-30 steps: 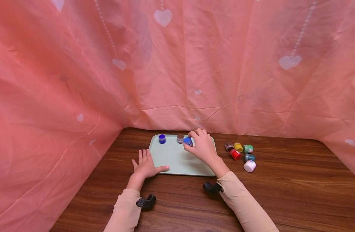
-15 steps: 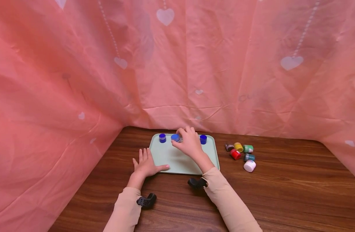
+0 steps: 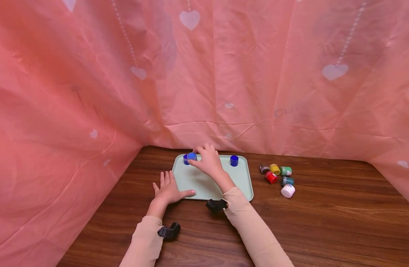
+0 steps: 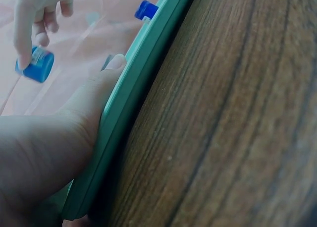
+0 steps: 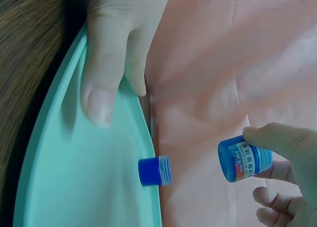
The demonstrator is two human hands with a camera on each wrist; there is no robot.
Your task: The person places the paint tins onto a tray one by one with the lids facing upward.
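My right hand (image 3: pixel 208 161) pinches a light blue paint jar (image 3: pixel 192 157) between thumb and fingers, above the back left of a pale green tray (image 3: pixel 204 188). The right wrist view shows the held jar's printed label (image 5: pixel 246 158) and tilted body. Just behind it, partly covered in the head view, a dark blue jar (image 5: pixel 150 171) stands on the tray. Another dark blue jar (image 3: pixel 234 160) stands at the tray's back right. My left hand (image 3: pixel 167 191) rests at the tray's left front corner, fingers spread, thumb (image 4: pixel 109 71) over the rim.
Right of the tray, several paint jars cluster on the wooden table (image 3: pixel 324 207): dark (image 3: pixel 264 170), yellow (image 3: pixel 274 169), green (image 3: pixel 285 171), red (image 3: pixel 271 178), teal (image 3: pixel 287 181) and white (image 3: pixel 288 191). A pink curtain (image 3: pixel 224 92) hangs behind and on the left.
My right hand has carried the light blue jar leftward across the tray, uncovering the dark blue jar at the back right. A brown jar seen earlier is now hidden. The left hand stays put.
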